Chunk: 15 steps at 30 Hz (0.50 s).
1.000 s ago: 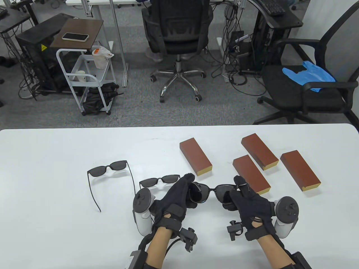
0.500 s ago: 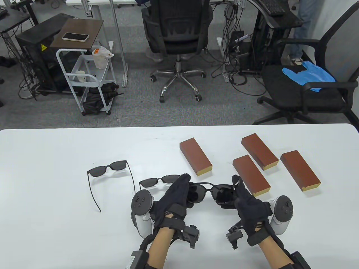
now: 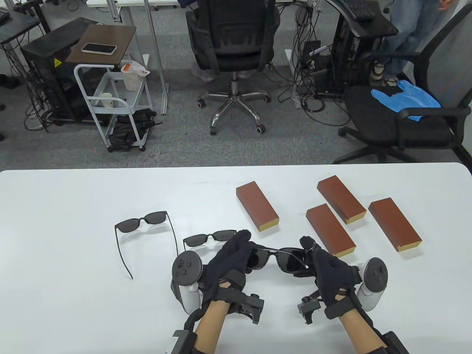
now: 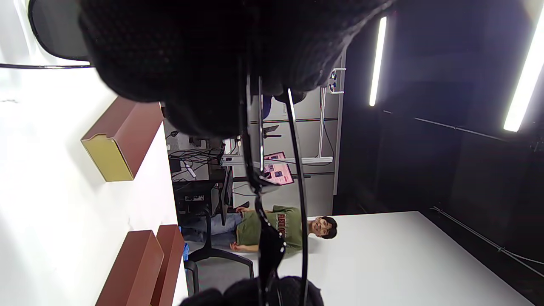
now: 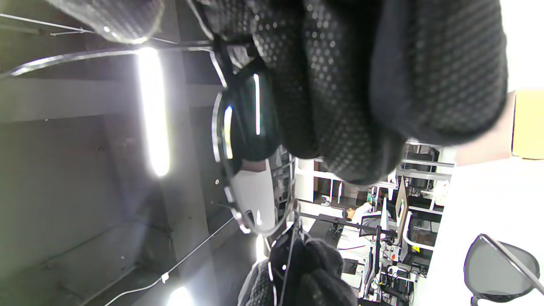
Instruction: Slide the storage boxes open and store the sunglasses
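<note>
White laminate is covering the long rectangular table (image 3: 73, 258), which is carrying everything in play. Four reddish-brown rectangular storage boxes with tan end faces are lying closed on its right half: one (image 3: 257, 207) toward the middle, another (image 3: 341, 199) farthest back, a third (image 3: 330, 229) just in front of that, and a fourth (image 3: 394, 224) nearest the right edge. The black-gloved left hand (image 3: 229, 258) and black-gloved right hand (image 3: 324, 263) are holding a black-framed pair of dark-lensed sunglasses (image 3: 278, 258) between them above the table, each hand's fingers curling round one end of the frame. Two more dark-lensed pairs are lying on the table to the left: an unfolded pair (image 3: 142, 223) with long arms stretched out, and a smaller pair (image 3: 206, 239) just beside the left hand.
</note>
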Motion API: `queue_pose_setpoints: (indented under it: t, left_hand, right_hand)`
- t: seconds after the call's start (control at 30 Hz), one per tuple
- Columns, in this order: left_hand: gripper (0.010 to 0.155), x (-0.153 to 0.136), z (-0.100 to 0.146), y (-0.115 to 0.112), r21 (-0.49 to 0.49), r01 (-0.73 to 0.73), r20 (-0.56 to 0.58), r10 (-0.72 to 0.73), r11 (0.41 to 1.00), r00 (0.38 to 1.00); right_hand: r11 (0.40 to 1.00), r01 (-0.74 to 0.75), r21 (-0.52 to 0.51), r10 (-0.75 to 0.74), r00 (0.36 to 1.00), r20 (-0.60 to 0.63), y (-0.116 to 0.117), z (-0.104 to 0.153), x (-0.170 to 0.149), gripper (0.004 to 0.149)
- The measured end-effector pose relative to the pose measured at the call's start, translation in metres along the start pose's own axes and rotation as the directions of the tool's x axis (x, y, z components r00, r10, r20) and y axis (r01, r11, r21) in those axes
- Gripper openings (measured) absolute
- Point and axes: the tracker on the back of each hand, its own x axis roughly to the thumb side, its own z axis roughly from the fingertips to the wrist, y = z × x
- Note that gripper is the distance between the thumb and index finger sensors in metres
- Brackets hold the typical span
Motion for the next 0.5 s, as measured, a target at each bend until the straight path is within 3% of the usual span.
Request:
queue_pose_setpoints:
  t: [0.17, 0.3, 0.5]
  left_hand:
    - [0.049, -0.004, -0.001, -0.003, -0.056, -0.038, -0.012, 0.037, 0.998, 0.999]
    - [0.059, -0.008, -0.001, -0.009, -0.173, -0.165, -0.033, 0.161, 0.971, 0.986]
    - [0.066, -0.011, -0.001, -0.015, -0.243, -0.183, -0.041, 0.179, 0.953, 0.983]
  right_hand:
    - [0.999, 0.004, -0.042, -0.005, 0.999, -0.040, -0.003, 0.001, -0.001, 0.059]
    - [0.997, 0.001, -0.076, -0.006, 0.998, -0.061, -0.010, 0.000, -0.003, 0.059]
    - [0.992, -0.024, -0.122, 0.014, 0.996, -0.087, -0.019, 0.000, -0.002, 0.057]
